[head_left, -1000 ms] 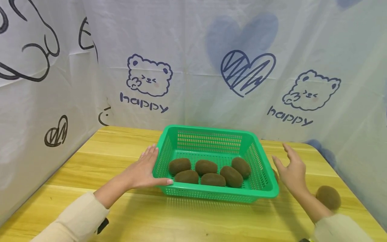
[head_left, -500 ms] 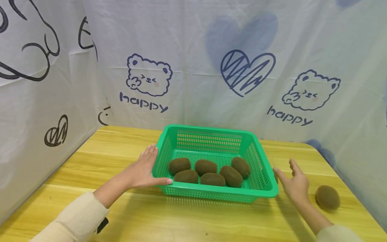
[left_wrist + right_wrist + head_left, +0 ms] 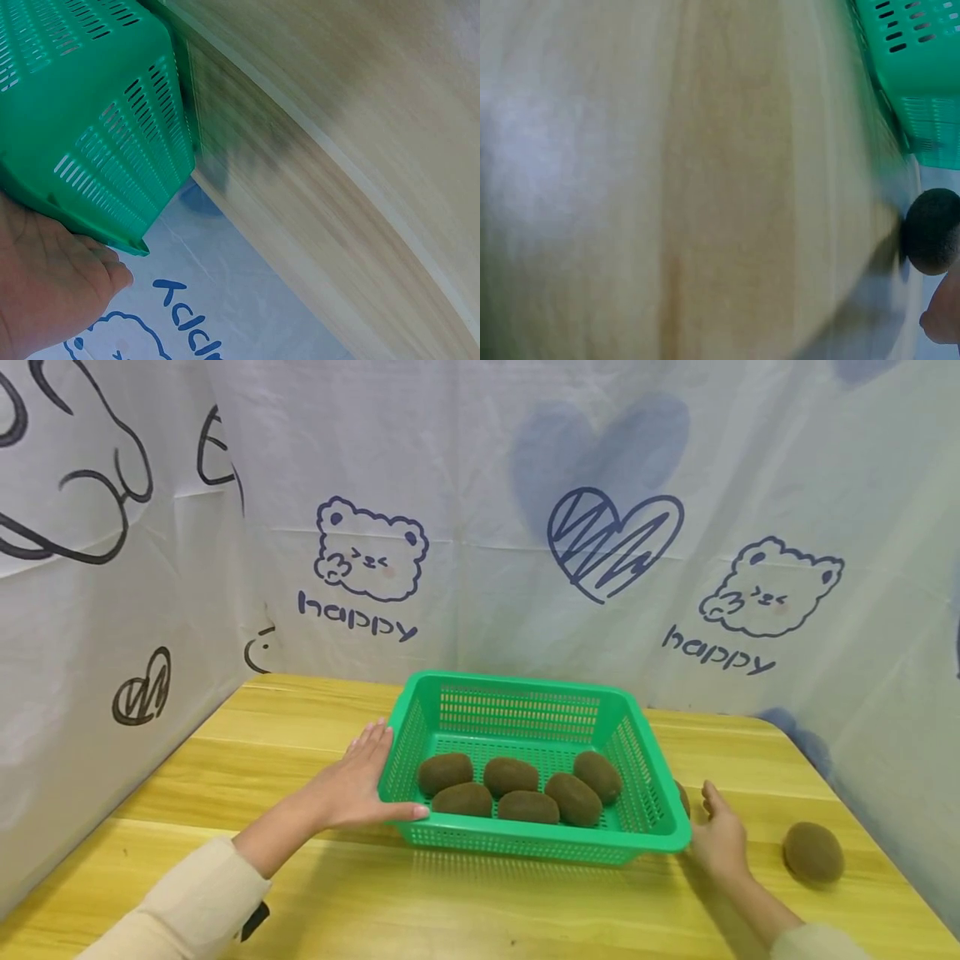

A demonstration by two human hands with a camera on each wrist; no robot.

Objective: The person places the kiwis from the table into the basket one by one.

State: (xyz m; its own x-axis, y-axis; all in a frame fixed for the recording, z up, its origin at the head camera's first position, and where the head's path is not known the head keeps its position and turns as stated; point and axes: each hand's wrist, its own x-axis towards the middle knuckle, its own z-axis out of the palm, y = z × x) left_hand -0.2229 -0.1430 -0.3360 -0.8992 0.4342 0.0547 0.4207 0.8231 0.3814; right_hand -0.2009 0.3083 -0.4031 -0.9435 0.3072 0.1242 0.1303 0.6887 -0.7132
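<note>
1. Head view: my left hand (image 3: 351, 785) lies flat against the left wall of the green basket (image 3: 525, 847), fingers straight, thumb along the near bottom edge.
2. Six kiwis (image 3: 517, 787) lie in the basket, which stands on the table (image 3: 225, 760).
3. My right hand (image 3: 718, 837) is at the basket's right side, just beside a kiwi tucked behind the rim (image 3: 682, 797). I cannot tell whether the fingers have hold of it.
4. A loose kiwi (image 3: 813, 852) sits on the table to the right of that hand, apart from it.
5. Left wrist view: the palm (image 3: 45, 289) presses on the basket (image 3: 90, 135) wall, the fingers relaxed, gripping nothing.
6. Right wrist view: blurred. A dark kiwi (image 3: 932, 230) shows by the basket corner (image 3: 922, 82), with a fingertip (image 3: 941, 319) near it. I cannot tell whether they touch.
</note>
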